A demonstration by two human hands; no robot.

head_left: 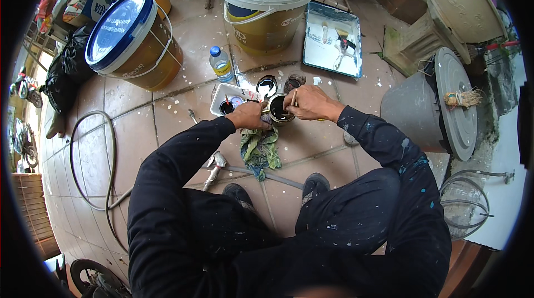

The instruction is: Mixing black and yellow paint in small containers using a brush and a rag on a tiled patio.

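Note:
A small open can (278, 110) of dark paint stands on the tiled floor in front of me. My left hand (250, 115) is closed at the can's left side, steadying its rim. Pinched in the fingers of my right hand (312, 103) is a thin wooden stick (293, 98); its lower end is over or in the can's mouth, partly hidden by the fingers. A crumpled green rag (260, 150) lies just below the can. Beside my left hand sits a white plastic tray (218, 97) with small cups inside. Beyond the can lies a paint-smeared lid (266, 85).
Two lidded paint buckets (267, 25) (139, 48) stand farther off, near a small bottle (221, 64). A paint tray (332, 39) with white paint and a brush is at far right. A spray gun (214, 164) and hose (113, 159) lie left of my feet; a grey bin (409, 112) stands right.

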